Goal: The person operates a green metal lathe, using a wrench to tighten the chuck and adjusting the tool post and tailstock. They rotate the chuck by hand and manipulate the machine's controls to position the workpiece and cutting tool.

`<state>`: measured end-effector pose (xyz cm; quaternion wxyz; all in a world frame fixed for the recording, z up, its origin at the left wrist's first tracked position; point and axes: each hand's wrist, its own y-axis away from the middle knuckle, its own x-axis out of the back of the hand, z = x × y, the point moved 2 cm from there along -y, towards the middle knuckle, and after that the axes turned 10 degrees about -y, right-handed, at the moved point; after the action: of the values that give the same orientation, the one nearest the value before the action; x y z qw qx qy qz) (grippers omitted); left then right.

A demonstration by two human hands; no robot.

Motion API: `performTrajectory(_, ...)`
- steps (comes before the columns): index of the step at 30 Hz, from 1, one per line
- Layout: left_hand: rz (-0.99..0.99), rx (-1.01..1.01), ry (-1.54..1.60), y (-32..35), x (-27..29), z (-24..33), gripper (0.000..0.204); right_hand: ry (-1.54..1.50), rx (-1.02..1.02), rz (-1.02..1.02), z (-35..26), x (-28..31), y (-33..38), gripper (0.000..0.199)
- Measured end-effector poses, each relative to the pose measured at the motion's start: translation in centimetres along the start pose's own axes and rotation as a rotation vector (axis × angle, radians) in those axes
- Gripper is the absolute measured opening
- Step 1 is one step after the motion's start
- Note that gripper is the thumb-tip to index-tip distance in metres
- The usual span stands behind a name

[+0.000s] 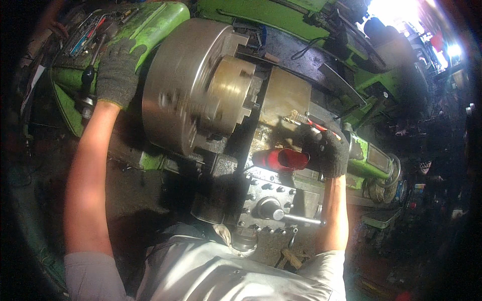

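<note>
Lathe work mid-run, chuck turning, cut under way.

Chuck (188,85) showed motion blur; brass-coloured workpiece (232,90) was clamped in its jaws, already seated and centred. Left hand (116,70), gloved, lay closed over the green headstock (160,22) by a black-knobbed lever (88,74); whether it gripped the lever could not be told. Right hand (327,149), gloved, was wrapped around a red-handled tool (280,158) near the tool post (287,95). Judged: setup done, machining unfinished, part not yet removed.
</note>
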<state>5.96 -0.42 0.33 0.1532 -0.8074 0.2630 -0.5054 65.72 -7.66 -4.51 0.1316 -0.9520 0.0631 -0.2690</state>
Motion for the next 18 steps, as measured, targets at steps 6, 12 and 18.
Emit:
performTrajectory(6,-0.014,0.004,-0.028,0.1,0.7,0.3,0.057,-0.527,-0.326,0.006,-1.4,-1.6,-0.5,0.021)
performTrajectory(12,0.013,0.000,-0.013,0.0,0.2,0.0,0.057,-0.604,-0.447,-0.030,-1.9,-2.0,-0.5,0.032)
performTrajectory(18,0.025,-0.008,-0.023,-0.1,0.6,0.2,0.053,-0.327,-0.263,-0.018,-1.4,-1.8,-0.8,0.028)
